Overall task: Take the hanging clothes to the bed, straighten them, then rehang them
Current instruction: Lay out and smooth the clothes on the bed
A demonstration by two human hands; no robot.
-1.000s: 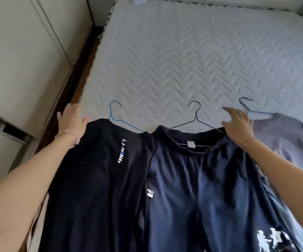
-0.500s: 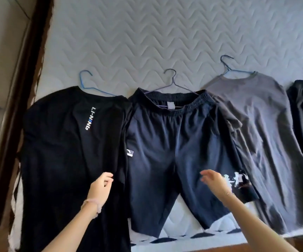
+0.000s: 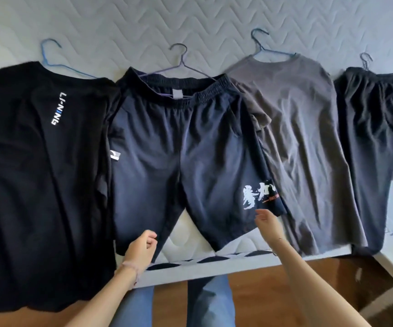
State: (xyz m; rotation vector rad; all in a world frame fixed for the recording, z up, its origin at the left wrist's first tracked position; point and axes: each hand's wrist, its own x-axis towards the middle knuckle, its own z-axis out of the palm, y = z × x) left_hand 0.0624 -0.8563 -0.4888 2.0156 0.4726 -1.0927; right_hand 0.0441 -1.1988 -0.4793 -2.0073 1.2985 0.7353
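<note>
Several garments lie side by side on the white quilted bed (image 3: 143,20), each on a wire hanger. From the left they are a black T-shirt (image 3: 37,185), navy shorts (image 3: 167,149) with a white print on one leg, a grey T-shirt (image 3: 304,138) and black shorts (image 3: 379,138). My left hand (image 3: 141,251) sits at the hem of the navy shorts' left leg, its fingers curled and pinching the fabric. My right hand (image 3: 266,223) rests with relaxed fingers on the hem of the right leg, just below the print.
The hanger hooks (image 3: 181,62) point away from me onto bare mattress. The bed's near edge (image 3: 214,267) runs just past the hems, and the black T-shirt hangs over it. Below are a wooden floor (image 3: 285,279) and my legs in jeans (image 3: 209,300).
My view dropped from the waistbands toward the hems. Both hands came down from the hangers' level to the shorts' leg hems, the right one moving to the printed leg.
</note>
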